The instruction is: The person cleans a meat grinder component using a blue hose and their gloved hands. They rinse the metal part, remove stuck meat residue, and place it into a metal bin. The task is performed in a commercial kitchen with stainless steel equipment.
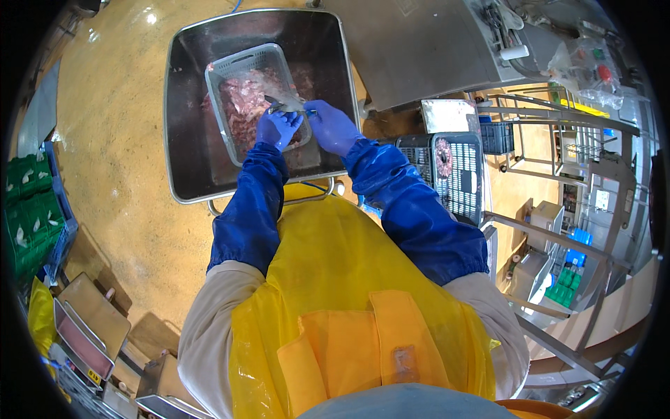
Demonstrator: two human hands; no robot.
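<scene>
Both of my hands, in blue gloves, are over a grey perforated basket with pinkish raw scraps inside. It stands in a deep metal tub. My right hand is closed around what looks like a knife, its grey blade pointing left across the basket. Close beside it, my left hand has its fingers curled in under the blade. Whatever the left fingers hold is too small and partly hidden to name.
A steel table adjoins the tub's right side. Below it, a grey crate holds some pinkish scraps. Metal frames run along the right. Green containers stand at the far left, and carts at lower left.
</scene>
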